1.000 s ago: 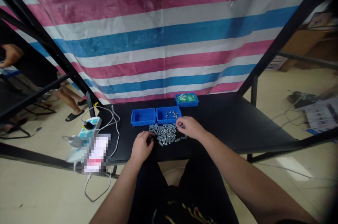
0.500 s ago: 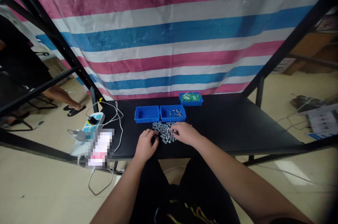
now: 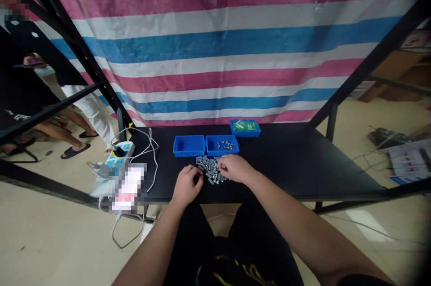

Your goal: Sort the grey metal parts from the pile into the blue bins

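Note:
On the black table in front of me lies a pile of small grey cylinder-like pieces mixed with shiny metal bits. My right hand reaches over the pile's right side, its thumb and fingers pinched together at the pieces. Whatever it pinches is too small to make out. At the pile's left edge my left hand rests with bent fingers, thumb and forefinger nearly meeting; anything between them cannot be made out. Just behind the pile stand a blue bin with nothing visible in it and a second blue bin with several small metal screws.
A third blue bin with green-and-clear packets stands farther back. At the left lie a power strip, a white cable and a blurred bright screen. A striped sheet hangs behind the table. People stand beyond the left frame.
My right hand stays at the pile, its fingers a little more closed. My left hand has barely moved. The view has shifted slightly, and another person in white trousers has appeared at the left.

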Tool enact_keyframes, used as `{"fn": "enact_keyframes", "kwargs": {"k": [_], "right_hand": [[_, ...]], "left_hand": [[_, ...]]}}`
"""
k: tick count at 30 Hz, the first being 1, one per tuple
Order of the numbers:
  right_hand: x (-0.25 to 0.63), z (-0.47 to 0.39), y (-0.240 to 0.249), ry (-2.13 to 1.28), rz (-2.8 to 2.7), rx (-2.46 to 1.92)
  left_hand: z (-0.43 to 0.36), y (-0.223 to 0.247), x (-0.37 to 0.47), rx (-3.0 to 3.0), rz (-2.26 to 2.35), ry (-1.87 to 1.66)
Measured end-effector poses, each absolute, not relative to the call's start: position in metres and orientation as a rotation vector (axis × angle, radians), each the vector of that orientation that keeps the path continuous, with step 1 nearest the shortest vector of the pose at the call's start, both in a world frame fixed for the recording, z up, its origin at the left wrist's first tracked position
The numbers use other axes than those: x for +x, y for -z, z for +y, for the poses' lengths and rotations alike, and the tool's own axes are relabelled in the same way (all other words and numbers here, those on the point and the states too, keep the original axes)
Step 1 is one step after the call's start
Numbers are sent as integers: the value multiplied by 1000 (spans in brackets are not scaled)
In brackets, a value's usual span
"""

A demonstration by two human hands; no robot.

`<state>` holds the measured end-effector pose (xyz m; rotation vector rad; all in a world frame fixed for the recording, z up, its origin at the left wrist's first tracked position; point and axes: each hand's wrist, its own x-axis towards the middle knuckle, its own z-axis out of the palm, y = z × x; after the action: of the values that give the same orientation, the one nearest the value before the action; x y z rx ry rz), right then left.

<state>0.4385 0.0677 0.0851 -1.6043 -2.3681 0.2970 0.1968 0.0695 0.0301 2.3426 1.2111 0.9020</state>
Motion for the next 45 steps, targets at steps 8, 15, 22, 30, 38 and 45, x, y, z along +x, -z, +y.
{"fn": "enact_keyframes", "kwargs": {"k": [8, 15, 22, 30, 38, 45], "right_hand": [[456, 85, -85, -303, -1898, -1592], [457, 61, -82, -435, -2237, -1642], [449, 62, -76, -364, -2370, -1705], [454, 70, -84, -415, -2387, -1509], [475, 101, -97, -306, -1987, -1458], [494, 88, -70, -191, -1886, -1605]], "left_hand": [[71, -30, 196, 2326, 1210, -912], [71, -30, 196, 2327, 1195, -911], [70, -32, 195, 2293, 1176, -916], [70, -31, 194, 2297, 1181, -920], [70, -28, 195, 2331, 1271, -893], [69, -28, 198, 2374, 1406, -848]]}}
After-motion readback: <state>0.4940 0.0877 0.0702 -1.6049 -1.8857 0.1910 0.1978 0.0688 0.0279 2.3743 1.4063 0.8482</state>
